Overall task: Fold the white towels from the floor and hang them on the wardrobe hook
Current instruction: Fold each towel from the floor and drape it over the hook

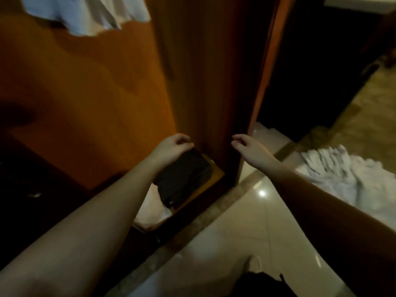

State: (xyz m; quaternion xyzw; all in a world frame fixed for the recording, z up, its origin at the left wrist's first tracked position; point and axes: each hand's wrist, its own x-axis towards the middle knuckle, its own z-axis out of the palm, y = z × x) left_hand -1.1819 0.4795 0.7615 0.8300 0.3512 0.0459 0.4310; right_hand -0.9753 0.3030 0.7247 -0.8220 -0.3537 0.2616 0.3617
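Head view is showing one wardrobe (96,93), one towel (85,13) hanging high on it, one more (347,174) lying crumpled on the floor to my right. Both hands, left (171,146) and right (248,146), are hovering loosely curled, holding nothing; a careless grab is risking an uneven fold.

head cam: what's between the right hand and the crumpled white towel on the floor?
Head view: only bare glossy floor tile and its darker border strip separate the right hand from the crumpled white towel; nothing else lies there.
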